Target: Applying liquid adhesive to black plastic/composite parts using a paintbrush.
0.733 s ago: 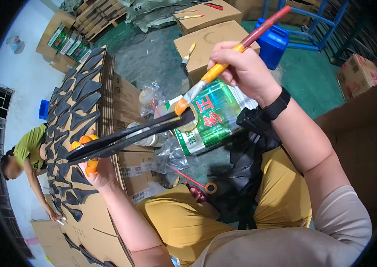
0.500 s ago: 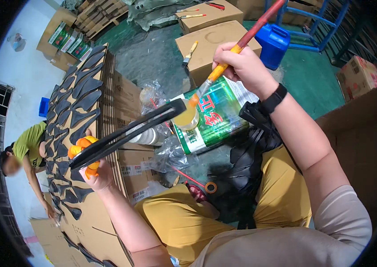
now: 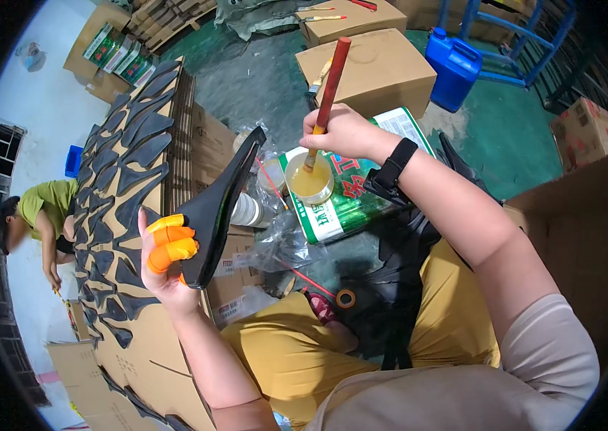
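The left hand (image 3: 167,262) is raised palm-up on a bent forearm that comes up from the lower edge, its fingers wearing orange rubber finger covers (image 3: 171,241). It is closed around the lower end of a long black curved piece (image 3: 221,205), gripping it at the edge. The piece stands nearly upright, its long axis running from the hand up and to the right, its narrow tip pointing away from the person, toward the green floor (image 3: 261,79).

The right hand (image 3: 343,133) reaches forward from the right, wrist bent down and banded by a black watch (image 3: 393,161). Its fingers are wrapped tight around a brush (image 3: 325,100) with a red handle. The brush stands almost vertical, handle end up and leaning slightly right, bristle end down in a small pot of yellowish glue (image 3: 309,179). The pot sits on a green and white tin (image 3: 350,194) lying on the floor in front of the person's knees.

Left of the black piece, many similar black pieces (image 3: 121,179) lie spread on a stack of cardboard (image 3: 189,144).
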### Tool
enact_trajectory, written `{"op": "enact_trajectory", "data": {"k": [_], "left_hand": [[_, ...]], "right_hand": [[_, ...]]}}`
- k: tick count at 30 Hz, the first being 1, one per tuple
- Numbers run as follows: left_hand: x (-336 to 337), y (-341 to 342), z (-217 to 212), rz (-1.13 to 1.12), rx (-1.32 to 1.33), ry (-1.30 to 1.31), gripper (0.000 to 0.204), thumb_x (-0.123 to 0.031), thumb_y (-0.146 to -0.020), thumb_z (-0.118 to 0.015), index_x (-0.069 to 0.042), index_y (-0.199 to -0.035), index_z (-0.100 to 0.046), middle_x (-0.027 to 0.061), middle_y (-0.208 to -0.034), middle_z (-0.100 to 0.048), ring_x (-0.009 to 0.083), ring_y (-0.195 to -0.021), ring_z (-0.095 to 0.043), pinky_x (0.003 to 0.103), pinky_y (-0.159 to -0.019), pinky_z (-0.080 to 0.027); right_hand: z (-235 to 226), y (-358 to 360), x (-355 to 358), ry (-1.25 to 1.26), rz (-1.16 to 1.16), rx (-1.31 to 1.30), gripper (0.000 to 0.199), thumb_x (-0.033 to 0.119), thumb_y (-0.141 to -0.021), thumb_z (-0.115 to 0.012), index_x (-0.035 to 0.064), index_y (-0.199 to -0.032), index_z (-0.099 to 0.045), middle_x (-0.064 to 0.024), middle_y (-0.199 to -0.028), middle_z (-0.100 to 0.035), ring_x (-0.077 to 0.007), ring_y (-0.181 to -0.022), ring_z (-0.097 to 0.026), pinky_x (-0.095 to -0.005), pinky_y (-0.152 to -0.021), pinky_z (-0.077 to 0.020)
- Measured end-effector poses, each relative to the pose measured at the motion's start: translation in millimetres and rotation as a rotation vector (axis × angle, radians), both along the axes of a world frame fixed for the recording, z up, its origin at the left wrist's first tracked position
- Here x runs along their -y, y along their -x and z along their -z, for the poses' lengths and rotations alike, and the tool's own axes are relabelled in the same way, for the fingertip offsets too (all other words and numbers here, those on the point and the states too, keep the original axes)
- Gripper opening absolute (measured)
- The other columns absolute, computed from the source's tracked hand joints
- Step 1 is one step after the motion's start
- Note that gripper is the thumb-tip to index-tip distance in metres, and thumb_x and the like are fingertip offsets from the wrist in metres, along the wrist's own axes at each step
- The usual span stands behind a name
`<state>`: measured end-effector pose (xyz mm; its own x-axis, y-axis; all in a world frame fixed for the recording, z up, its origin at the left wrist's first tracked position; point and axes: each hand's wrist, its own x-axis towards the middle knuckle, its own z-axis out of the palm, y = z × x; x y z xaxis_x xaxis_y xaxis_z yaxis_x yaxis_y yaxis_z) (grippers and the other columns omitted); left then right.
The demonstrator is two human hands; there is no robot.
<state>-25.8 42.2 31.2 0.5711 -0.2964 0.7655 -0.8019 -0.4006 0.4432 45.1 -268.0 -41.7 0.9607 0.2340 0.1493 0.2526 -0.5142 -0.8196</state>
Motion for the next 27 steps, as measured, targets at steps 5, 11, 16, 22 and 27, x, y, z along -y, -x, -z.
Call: {"op": "enact_trajectory", "data": {"k": [5,11,16,22,27], "left_hand": [[13,5,-5,0.014,0.022,-0.133,0.008,-0.011,-0.069,-0.069,-0.011,-0.072,-0.061,0.0028,-0.082,-0.064,0.0226,-0.086,-0.061,0.056,-0.106,-0.021],[25,16,-9,0.037,0.05,-0.312,0.012,-0.006,-0.062,-0.065,-0.014,-0.072,-0.067,0.0012,-0.082,-0.065,0.0218,-0.087,-0.061,0.05,-0.107,-0.025],[39,22,-11,0.088,0.073,-0.444,0.009,-0.007,-0.064,-0.069,-0.014,-0.07,-0.066,0.0002,-0.079,-0.063,0.0208,-0.085,-0.061,0.052,-0.106,-0.026],[47,29,-16,0.113,0.094,-0.417,0.008,-0.009,-0.063,-0.067,-0.013,-0.07,-0.066,0.0006,-0.079,-0.064,0.0218,-0.086,-0.062,0.05,-0.105,-0.029],[44,28,-15,0.127,0.063,-0.403,0.017,-0.013,-0.059,-0.067,-0.016,-0.075,-0.071,0.0003,-0.082,-0.066,0.0206,-0.087,-0.063,0.047,-0.105,-0.029]], "right_hand": [[10,-4,14,-0.058,0.049,-0.066,0.018,0.023,-0.075,-0.065,0.0048,-0.076,-0.063,-0.0071,-0.067,-0.059,-0.0196,-0.063,-0.057,-0.0312,-0.062,-0.0464],[-56,3,49,-0.728,0.014,-0.242,0.019,0.022,-0.081,-0.059,0.0047,-0.076,-0.064,0.0025,-0.057,-0.052,-0.0019,-0.045,-0.042,-0.0163,-0.04,-0.0295],[-78,18,28,-0.87,-0.191,-0.231,0.02,0.023,-0.079,-0.059,0.0047,-0.075,-0.066,0.0036,-0.053,-0.049,-0.0017,-0.042,-0.042,-0.0155,-0.038,-0.0289],[-67,18,34,-0.687,-0.118,-0.196,0.016,0.019,-0.081,-0.058,0.0035,-0.077,-0.063,-0.0001,-0.068,-0.06,-0.0011,-0.047,-0.043,-0.0155,-0.04,-0.03],[-70,21,47,-0.717,0.062,-0.117,0.018,0.02,-0.077,-0.058,0.0052,-0.07,-0.064,0.0028,-0.056,-0.052,-0.0026,-0.042,-0.04,-0.0174,-0.039,-0.0272]]}}
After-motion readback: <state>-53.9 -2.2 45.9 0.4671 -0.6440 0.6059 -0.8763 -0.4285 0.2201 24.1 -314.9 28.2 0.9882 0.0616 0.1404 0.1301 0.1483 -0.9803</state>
